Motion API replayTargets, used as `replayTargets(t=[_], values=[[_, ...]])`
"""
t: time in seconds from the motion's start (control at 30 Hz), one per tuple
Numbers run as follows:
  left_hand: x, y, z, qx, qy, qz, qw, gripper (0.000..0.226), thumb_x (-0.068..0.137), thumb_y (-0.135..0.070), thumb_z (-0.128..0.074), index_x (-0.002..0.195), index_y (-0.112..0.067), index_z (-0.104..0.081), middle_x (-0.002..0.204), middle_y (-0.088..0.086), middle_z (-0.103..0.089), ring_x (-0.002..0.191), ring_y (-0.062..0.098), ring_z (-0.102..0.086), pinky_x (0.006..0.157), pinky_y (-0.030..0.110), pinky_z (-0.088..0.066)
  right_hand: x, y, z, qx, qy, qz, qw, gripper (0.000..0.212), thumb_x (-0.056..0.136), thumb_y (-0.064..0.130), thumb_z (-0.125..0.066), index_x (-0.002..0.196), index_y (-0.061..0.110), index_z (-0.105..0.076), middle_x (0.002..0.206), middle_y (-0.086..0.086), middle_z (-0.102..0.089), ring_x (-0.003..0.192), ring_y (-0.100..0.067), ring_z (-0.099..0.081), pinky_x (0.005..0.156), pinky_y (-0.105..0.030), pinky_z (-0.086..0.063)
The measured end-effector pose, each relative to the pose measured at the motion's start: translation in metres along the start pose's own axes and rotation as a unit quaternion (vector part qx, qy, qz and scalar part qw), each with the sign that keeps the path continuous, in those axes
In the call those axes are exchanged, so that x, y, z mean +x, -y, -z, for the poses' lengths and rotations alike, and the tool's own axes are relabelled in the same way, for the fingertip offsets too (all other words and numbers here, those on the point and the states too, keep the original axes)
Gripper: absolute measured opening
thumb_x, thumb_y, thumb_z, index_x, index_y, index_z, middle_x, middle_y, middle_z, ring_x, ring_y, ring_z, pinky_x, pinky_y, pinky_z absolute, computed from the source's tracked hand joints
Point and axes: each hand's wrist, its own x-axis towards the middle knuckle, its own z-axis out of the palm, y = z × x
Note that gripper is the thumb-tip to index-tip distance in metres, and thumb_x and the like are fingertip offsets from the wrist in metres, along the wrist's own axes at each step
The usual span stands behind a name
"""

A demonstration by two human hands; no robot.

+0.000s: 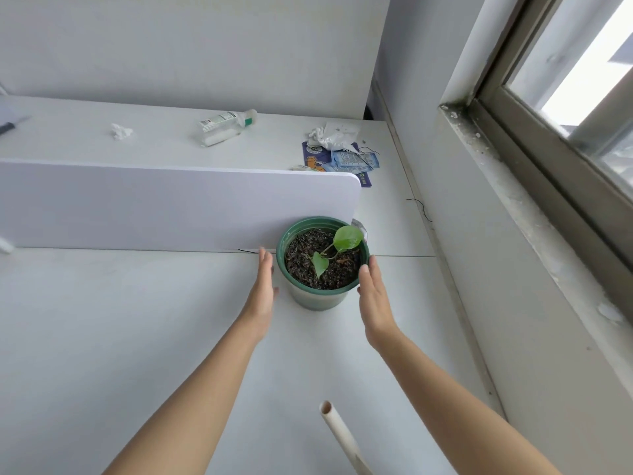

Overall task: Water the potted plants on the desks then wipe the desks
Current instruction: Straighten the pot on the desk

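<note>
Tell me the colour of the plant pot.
Green, with dark soil inside; the pot shows best in the head view.

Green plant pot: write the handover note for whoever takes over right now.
Left hand: open, beside the green pot, not touching.
Right hand: open, fingers at the right rim; contact unclear.
Pot stands on the near desk by the divider. A bottle lies on the far desk.
Done: cannot tell whether the soil is watered.
Left: watering, then wiping both desks; no cloth in view.

A green plant pot (318,299) stands on the white desk (137,320) beside the divider (171,207).
</note>
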Motion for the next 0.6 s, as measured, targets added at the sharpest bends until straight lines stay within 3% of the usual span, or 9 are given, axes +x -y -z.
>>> replayTargets(t=[0.1, 0.23, 0.33, 0.4, 0.47, 0.53, 0.6], values=[[-0.005, -0.002, -0.012, 0.009, 0.027, 0.012, 1.000, 0.074, 0.082, -0.066, -0.022, 0.147, -0.037, -0.001, 0.157, -0.015, -0.010, 0.142, 0.003, -0.012, 0.115, 0.036, -0.014, 0.002, 0.006, -0.005, 0.001, -0.003, -0.010, 1.000, 0.051, 0.100, 0.031, -0.025, 0.147, 0.021, -0.010, 0.155, 0.008, -0.015, 0.142, -0.007, -0.013, 0.108, -0.019, -0.012], [-0.023, 0.004, -0.024, 0.021, 0.030, 0.004, 0.999, 0.058, 0.097, -0.045, -0.017, 0.144, -0.032, 0.014, 0.157, -0.013, 0.005, 0.144, 0.005, -0.002, 0.119, 0.041, -0.005, 0.020, 0.016, -0.003, -0.014, -0.014, -0.022, 1.000, 0.050, 0.098, 0.037, -0.025, 0.144, 0.017, -0.027, 0.151, 0.004, -0.029, 0.139, -0.013, -0.025, 0.113, -0.026, -0.018], [-0.033, 0.009, -0.025, 0.035, 0.025, -0.011, 0.999, 0.056, 0.097, -0.043, -0.016, 0.145, -0.032, 0.013, 0.157, -0.013, 0.007, 0.144, 0.005, -0.002, 0.119, 0.040, -0.005, 0.021, 0.031, 0.003, -0.059, -0.002, -0.023, 0.998, 0.048, 0.098, 0.039, -0.023, 0.137, 0.014, -0.039, 0.140, 0.002, -0.042, 0.126, -0.012, -0.039, 0.105, -0.025, -0.027], [-0.038, 0.012, -0.023, 0.037, 0.022, -0.018, 0.999, 0.054, 0.097, -0.043, -0.015, 0.145, -0.033, 0.009, 0.157, -0.013, 0.004, 0.144, 0.006, -0.003, 0.119, 0.041, -0.006, 0.016, 0.041, 0.010, -0.075, 0.025, -0.026, 0.997, 0.050, 0.099, 0.040, -0.019, 0.136, 0.015, -0.041, 0.129, 0.006, -0.045, 0.115, -0.005, -0.037, 0.097, -0.021, -0.025], [-0.047, 0.015, -0.020, 0.030, 0.010, -0.004, 1.000, 0.054, 0.097, -0.044, -0.015, 0.146, -0.032, 0.006, 0.158, -0.011, 0.000, 0.144, 0.008, -0.006, 0.119, 0.041, -0.008, 0.010, 0.044, 0.020, -0.089, 0.039, -0.032, 0.995, 0.051, 0.099, 0.042, -0.018, 0.141, 0.017, -0.034, 0.124, 0.012, -0.037, 0.114, -0.001, -0.029, 0.102, -0.021, -0.021], [-0.059, 0.018, -0.015, 0.018, -0.008, 0.011, 1.000, 0.055, 0.097, -0.046, -0.015, 0.147, -0.030, 0.000, 0.158, -0.009, -0.006, 0.144, 0.010, -0.013, 0.118, 0.038, -0.014, 0.002, 0.043, 0.030, -0.097, 0.029, -0.042, 0.994, 0.056, 0.097, 0.047, -0.016, 0.145, 0.020, -0.023, 0.135, 0.017, -0.029, 0.125, -0.002, -0.026, 0.115, -0.031, -0.016], [-0.076, 0.021, -0.009, 0.003, -0.019, 0.021, 1.000, 0.055, 0.097, -0.045, -0.015, 0.148, -0.027, -0.005, 0.157, -0.006, -0.013, 0.141, 0.012, -0.021, 0.114, 0.036, -0.019, -0.009, 0.041, 0.040, -0.107, 0.015, -0.048, 0.993, 0.060, 0.094, 0.053, -0.017, 0.146, 0.024, -0.017, 0.153, 0.006, -0.023, 0.140, -0.012, -0.023, 0.118, -0.041, -0.016]])
